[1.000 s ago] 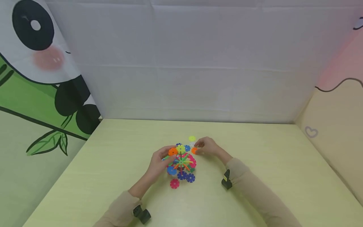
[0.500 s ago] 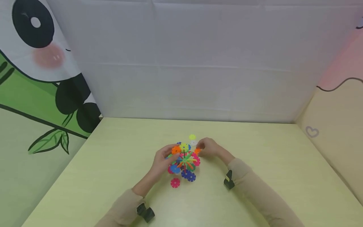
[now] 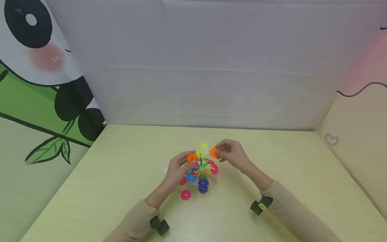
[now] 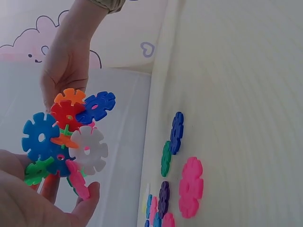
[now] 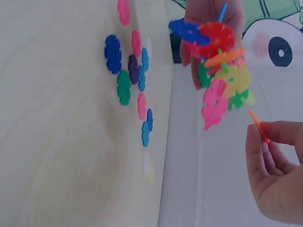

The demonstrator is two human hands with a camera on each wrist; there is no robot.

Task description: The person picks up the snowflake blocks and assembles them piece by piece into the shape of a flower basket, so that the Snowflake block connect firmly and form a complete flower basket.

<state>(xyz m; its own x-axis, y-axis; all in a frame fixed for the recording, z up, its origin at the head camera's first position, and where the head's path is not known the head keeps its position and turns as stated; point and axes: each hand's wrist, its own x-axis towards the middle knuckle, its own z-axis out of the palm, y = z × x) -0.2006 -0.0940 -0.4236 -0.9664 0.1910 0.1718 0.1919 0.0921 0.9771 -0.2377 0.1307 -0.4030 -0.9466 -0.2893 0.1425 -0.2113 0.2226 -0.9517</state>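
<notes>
My left hand [image 3: 176, 168] holds a cluster of interlocked plastic snowflake discs [image 3: 202, 169], raised over the table. In the left wrist view the cluster shows a blue disc [image 4: 41, 137], a white disc [image 4: 88, 149] and a red disc [image 4: 66, 113], joined edge to edge at angles. The thumb and fingers curl round its side. My right hand [image 3: 232, 154] pinches a single orange snowflake disc [image 3: 213, 153] between thumb and fingertips. In the right wrist view that orange disc [image 5: 258, 124] is seen edge-on, apart from the cluster, below its pink disc [image 5: 215, 101].
Several loose discs lie on the pale table [image 3: 136, 151]: a pink disc [image 3: 185, 195] in front, a yellow one [image 3: 204, 145] behind, a white one [image 3: 165, 170] to the left. A green disc [image 5: 123, 87] lies beneath the hands. A grey panel [image 3: 211, 97] stands behind.
My right hand has risen and shifted right with the orange disc, turning it flat-side to the head view. My left hand has drifted right and slightly back, tilting the cluster.
</notes>
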